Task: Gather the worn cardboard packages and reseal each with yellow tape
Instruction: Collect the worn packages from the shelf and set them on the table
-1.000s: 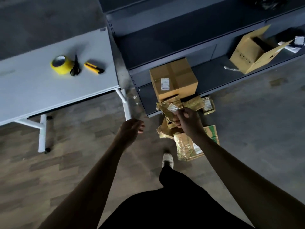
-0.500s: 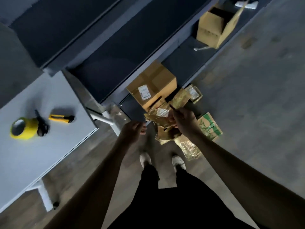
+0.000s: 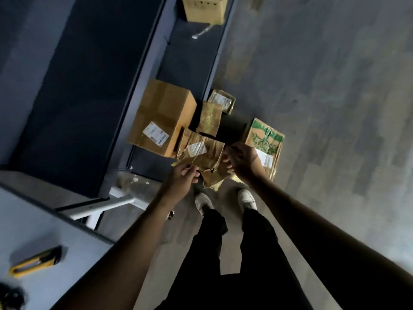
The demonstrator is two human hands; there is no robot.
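Near the surface's [image 3: 33, 220] edge lies a yellow cutter [image 3: 35, 261]; the tape is out of view. Over the floor [image 3: 324, 108], left grip [image 3: 183, 180] and right grip [image 3: 242, 161] both clasp one crumpled package [image 3: 201, 153], not yet taped. Beyond, more worn packages [image 3: 266, 135] wait on the floor, ungathered; the farthest box [image 3: 203, 7] is cut off.

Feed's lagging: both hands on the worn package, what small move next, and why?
Probably carry the package left onto the table: the left hand and right hand both grip it, and the cutter lies there.
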